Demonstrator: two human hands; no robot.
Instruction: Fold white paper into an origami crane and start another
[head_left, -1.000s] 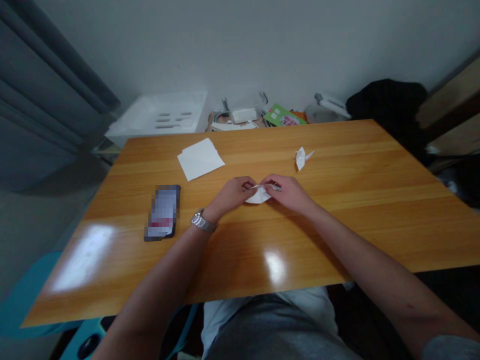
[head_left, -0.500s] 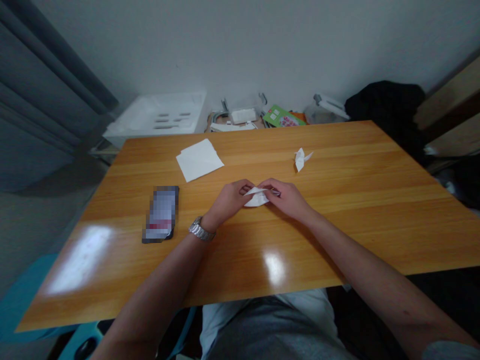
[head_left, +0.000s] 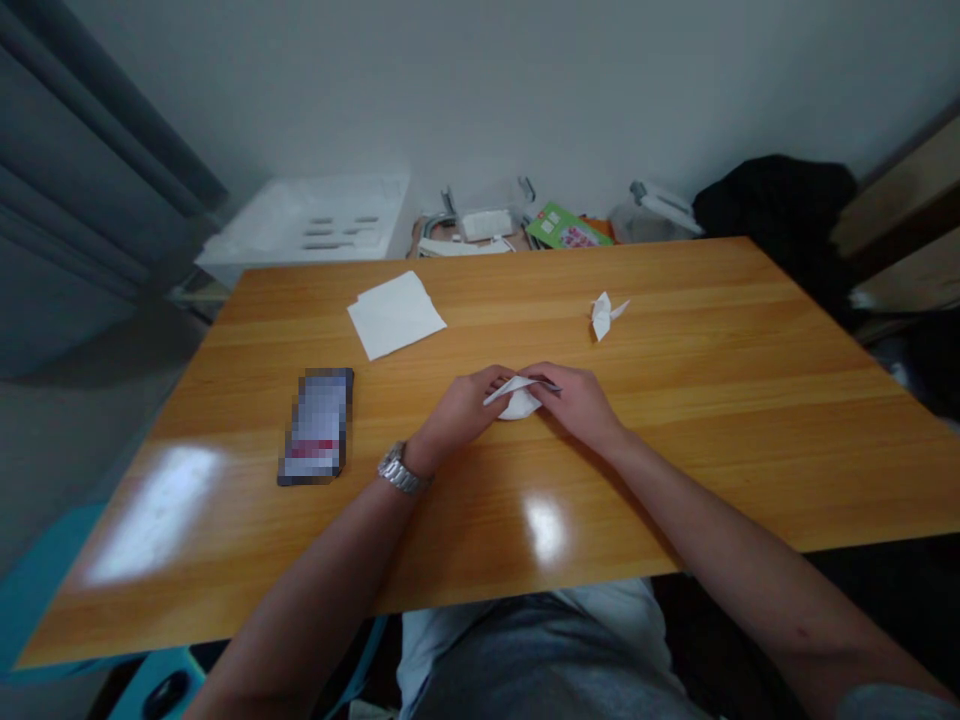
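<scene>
Between my two hands is a small folded piece of white paper (head_left: 519, 404), held just over the middle of the table. My left hand (head_left: 469, 405), below a metal wristwatch (head_left: 401, 468), pinches its left side. On the right side, my right hand (head_left: 574, 398) grips the paper with thumb and fingers closed. Some of the fingertips are hidden behind the paper. Farther back to the right stands a folded white paper crane (head_left: 604, 316). Several flat white sheets (head_left: 396, 315) lie stacked at the back left.
A phone (head_left: 316, 425) with a blurred screen rests on the left of the wooden table (head_left: 712, 400). Beyond the far edge are a white foam tray (head_left: 300, 215), a green booklet (head_left: 566, 228) and a clear box (head_left: 652, 215). A blue chair (head_left: 157, 685) stands at lower left.
The top layer of the paper between my hands now stands lifted as a narrow flap, with the lower layer showing beneath. Both hands stay on it; the view has shifted slightly.
</scene>
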